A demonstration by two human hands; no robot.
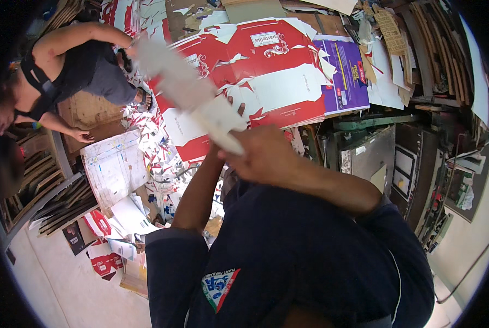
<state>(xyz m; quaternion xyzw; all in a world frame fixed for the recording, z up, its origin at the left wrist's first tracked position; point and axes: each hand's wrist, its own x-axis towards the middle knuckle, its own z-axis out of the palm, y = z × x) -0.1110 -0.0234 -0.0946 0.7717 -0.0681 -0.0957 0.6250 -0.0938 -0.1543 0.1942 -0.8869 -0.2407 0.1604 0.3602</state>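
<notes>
Carefully now: plenty of reach, precious little room

And the big one first, the stack of red-and-white printed sheets (228,60), spread wide ahead of the person, loose torn bits across its top; snag one of those and the upper sheets could slide out of line. On the left, in close, a co-worker (94,63) leans over, one arm stretched towards the stack. That, I'd say, is the chief hazard: two people sharing one small patch. The purple sheet (343,76) sits at the stack's right edge, where a shove from the side might crease it.

Here's the long pale piece (181,79), slanting over the stack, blurred, its far end right by the co-worker's hand; touching or not, I can't tell. A wide sweep could catch those fingers. The right hand (266,156) has its grip curled closed on the near end, so a small twist there would swing the far tip a long way. The left hand (241,109)? Mostly hidden behind the piece, only fingers peeping past; how far open that grip is, no telling. Smallest of all, paper scraps (168,188) litter the ground below, and a foot could well slip on them.
</notes>
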